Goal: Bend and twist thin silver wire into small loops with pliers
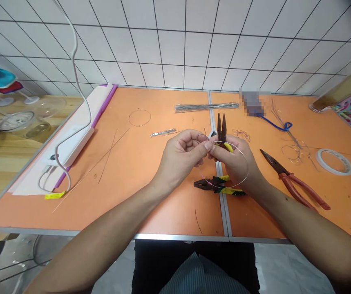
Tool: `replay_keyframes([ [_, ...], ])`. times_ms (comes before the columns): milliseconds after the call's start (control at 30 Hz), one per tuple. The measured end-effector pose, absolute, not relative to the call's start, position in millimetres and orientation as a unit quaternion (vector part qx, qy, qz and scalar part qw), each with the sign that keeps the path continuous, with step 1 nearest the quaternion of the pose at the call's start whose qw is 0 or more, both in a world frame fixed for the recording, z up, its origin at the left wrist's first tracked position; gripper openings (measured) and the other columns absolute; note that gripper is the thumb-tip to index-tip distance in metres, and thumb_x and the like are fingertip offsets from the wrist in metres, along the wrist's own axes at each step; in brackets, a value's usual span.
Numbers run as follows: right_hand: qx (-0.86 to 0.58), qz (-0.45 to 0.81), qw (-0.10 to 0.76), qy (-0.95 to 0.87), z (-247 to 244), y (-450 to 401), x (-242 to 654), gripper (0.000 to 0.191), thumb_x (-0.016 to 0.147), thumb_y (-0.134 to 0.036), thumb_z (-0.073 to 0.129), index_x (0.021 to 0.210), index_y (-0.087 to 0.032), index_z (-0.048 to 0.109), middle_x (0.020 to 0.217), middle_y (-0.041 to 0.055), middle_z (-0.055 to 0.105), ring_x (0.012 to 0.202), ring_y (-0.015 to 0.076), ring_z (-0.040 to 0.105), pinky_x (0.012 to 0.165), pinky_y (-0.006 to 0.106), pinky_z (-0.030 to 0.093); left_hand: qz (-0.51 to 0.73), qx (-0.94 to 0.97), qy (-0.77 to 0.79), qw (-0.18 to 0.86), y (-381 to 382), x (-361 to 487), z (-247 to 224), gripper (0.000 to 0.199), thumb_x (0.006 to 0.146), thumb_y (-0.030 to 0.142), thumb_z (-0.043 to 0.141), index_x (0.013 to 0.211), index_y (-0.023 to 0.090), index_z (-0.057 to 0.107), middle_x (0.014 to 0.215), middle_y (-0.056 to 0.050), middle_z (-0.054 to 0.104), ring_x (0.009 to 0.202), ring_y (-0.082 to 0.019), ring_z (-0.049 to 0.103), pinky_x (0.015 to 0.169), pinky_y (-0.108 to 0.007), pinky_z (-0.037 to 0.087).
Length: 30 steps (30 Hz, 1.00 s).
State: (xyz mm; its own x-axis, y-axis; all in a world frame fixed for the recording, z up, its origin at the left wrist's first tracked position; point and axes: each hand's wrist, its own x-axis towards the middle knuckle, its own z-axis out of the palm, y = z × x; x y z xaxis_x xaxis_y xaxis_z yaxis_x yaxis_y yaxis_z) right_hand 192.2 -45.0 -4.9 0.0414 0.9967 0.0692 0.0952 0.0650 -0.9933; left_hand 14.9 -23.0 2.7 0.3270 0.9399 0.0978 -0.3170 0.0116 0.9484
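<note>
A thin wire bent into a large loop (248, 163) hangs between my hands, with a few small pink beads (209, 182) along its lower left part. My left hand (184, 153) is closed, thumb and fingertips pinching the wire near its ends. My right hand (235, 159) pinches the same wire close to the left fingertips. Long-nose pliers (222, 128) with yellow handles rise from my right hand, jaws up and slightly apart; the fingers cover most of the handles. Beneath the loop, black-and-yellow combination pliers (206, 183) lie on the table.
Red-handled pliers (288, 177) and a white tape roll (334, 161) lie to the right, near tangled wire scraps (298, 151). Wire bundles (206, 107) lie at the back. On the left are a wire ring (139, 117), loose wires (101, 157) and a white lamp-like device (71, 143) with a cable.
</note>
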Motion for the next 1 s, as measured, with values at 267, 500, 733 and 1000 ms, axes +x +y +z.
replay_keyframes([
  [267, -0.536, 0.409, 0.501, -0.543, 5, -49, 186, 0.018, 0.080, -0.039, 0.083, 0.083, -0.024, 0.075, 0.077, -0.0009, 0.065, 0.076, 0.0184, 0.056, 0.071, 0.034, 0.045, 0.481, 0.528, 0.350, 0.605, -26, 13, 9, 0.012, 0.087, 0.021, 0.087, 0.086, 0.020, 0.075, 0.071, 0.002, 0.069, 0.058, -0.010, 0.062, 0.054, -0.022, 0.050],
  [500, -0.538, 0.395, 0.497, -0.555, 10, -51, 182, 0.022, 0.080, -0.041, 0.083, 0.079, -0.022, 0.073, 0.074, -0.0016, 0.061, 0.073, 0.0163, 0.053, 0.067, 0.032, 0.043, 0.487, 0.547, 0.354, 0.582, -27, 13, 12, 0.026, 0.092, 0.034, 0.089, 0.081, 0.019, 0.072, 0.073, 0.001, 0.070, 0.059, -0.009, 0.062, 0.055, -0.022, 0.051],
  [733, -0.519, 0.378, 0.504, -0.578, 4, -50, 184, 0.014, 0.085, -0.037, 0.080, 0.083, -0.023, 0.077, 0.081, 0.0007, 0.072, 0.077, 0.0179, 0.062, 0.070, 0.032, 0.049, 0.469, 0.518, 0.346, 0.626, -23, 10, 7, 0.021, 0.099, 0.028, 0.078, 0.082, 0.019, 0.071, 0.072, 0.000, 0.070, 0.057, -0.009, 0.062, 0.056, -0.021, 0.051],
  [1000, -0.509, 0.393, 0.502, -0.579, 4, -49, 186, 0.014, 0.086, -0.036, 0.080, 0.088, -0.023, 0.075, 0.087, 0.0022, 0.076, 0.081, 0.0191, 0.068, 0.074, 0.034, 0.055, 0.476, 0.514, 0.324, 0.636, -19, 9, 2, 0.026, 0.098, 0.036, 0.085, 0.084, 0.018, 0.071, 0.074, 0.000, 0.071, 0.058, -0.009, 0.063, 0.056, -0.021, 0.051],
])
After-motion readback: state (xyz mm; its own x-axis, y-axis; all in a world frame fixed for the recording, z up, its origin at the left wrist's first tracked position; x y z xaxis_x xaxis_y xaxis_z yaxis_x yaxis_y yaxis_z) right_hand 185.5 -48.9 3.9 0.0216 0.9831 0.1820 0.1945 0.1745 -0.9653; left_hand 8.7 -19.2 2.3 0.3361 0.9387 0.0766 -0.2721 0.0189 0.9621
